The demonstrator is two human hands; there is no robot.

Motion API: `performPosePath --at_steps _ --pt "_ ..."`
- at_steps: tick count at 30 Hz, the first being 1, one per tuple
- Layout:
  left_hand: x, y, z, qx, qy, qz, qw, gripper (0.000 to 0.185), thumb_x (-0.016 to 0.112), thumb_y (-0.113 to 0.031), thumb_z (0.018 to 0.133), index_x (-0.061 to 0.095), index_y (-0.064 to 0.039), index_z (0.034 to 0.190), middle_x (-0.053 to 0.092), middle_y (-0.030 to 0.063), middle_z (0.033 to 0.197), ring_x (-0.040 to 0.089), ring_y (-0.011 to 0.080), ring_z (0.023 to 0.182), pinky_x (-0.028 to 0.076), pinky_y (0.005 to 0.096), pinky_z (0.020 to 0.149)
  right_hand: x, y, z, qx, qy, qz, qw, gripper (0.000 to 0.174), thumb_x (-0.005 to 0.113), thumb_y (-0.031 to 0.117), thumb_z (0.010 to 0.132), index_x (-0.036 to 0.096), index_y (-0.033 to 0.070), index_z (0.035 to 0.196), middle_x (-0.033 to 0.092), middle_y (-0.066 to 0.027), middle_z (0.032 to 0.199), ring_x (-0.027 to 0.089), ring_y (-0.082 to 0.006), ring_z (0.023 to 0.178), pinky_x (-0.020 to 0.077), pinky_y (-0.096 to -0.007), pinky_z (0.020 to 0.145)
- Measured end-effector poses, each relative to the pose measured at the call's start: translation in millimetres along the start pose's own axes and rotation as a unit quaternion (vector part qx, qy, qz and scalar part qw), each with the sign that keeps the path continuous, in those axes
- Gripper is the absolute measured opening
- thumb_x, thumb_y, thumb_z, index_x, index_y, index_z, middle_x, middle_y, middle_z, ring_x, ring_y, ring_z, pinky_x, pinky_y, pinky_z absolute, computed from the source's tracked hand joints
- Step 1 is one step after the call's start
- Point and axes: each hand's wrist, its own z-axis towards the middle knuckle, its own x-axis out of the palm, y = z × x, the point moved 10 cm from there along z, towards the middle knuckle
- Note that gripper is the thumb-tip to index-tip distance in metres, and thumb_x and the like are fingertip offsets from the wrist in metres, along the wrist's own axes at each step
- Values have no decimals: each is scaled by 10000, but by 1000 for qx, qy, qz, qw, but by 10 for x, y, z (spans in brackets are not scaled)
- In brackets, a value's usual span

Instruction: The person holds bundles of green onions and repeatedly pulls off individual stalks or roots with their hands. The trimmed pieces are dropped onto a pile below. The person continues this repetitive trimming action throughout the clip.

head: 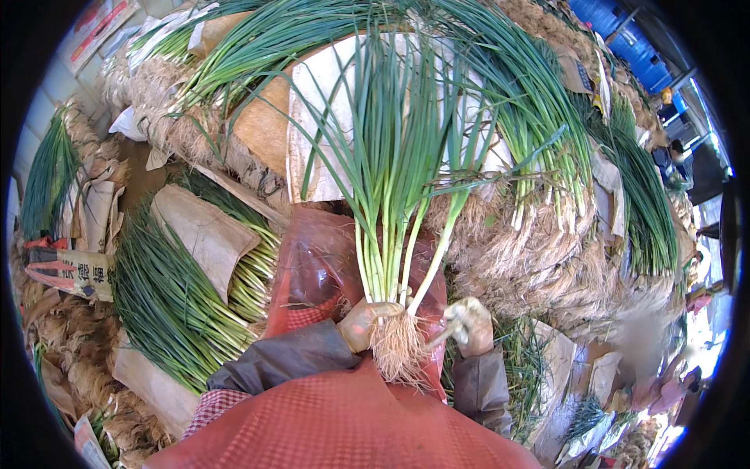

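My left hand, in a soiled pale glove, grips a bunch of green onions low on the white stems, just above the roots. The bunch stands upright before me, its pale root tuft hanging below my fingers. One thicker stalk leans out to the right. Beside the roots is my right hand, gloved as well, with its fingers curled. A pale narrow shape reaches from it towards the roots; blur hides whether that is a finger or a strip held in it. A red plastic apron covers my lap.
Large green onion bundles lie ahead, roots towards me, around a white sheet. Another heap at my left lies partly under brown paper. Loose green leaves litter the right side. Blue barrels stand at the far right.
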Motion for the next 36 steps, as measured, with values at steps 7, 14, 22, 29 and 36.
performPosePath --at_steps 7,14,22,29,36 --pt "63 5 -6 10 42 89 995 352 603 -18 812 537 28 1154 611 129 1043 655 229 847 540 363 772 534 179 434 -56 -7 -279 959 250 598 263 930 632 37 1032 639 -24 734 508 -36 510 407 -185 435" --pt "87 42 -108 -80 -2 93 992 444 520 -77 888 460 47 1310 603 122 1110 622 215 970 502 359 885 791 920 643 -430 77 -461 773 141 619 156 901 670 81 1008 587 -20 650 568 -123 499 501 -247 390" --pt "13 -16 -104 -28 14 138 990 450 541 -107 895 467 78 1299 625 137 1064 624 201 952 510 346 865 536 1959 1999 -158 -94 -670 719 312 555 245 924 567 79 1188 648 -158 885 651 -201 772 549 -346 661" --pt "-199 -62 -40 0 -5 101 995 445 562 -64 879 463 127 1268 633 161 1068 635 203 916 530 336 824 22 3849 -261 -486 -321 -369 725 251 437 164 983 584 -8 1091 645 -87 818 613 -145 739 520 -238 680" --pt "-184 43 52 -53 47 28 997 507 555 -40 849 431 19 1337 604 139 1129 615 246 975 524 396 866 -1852 2097 -2272 -222 -529 -494 654 216 546 191 936 615 12 1036 626 -70 855 567 -147 736 464 -265 639"
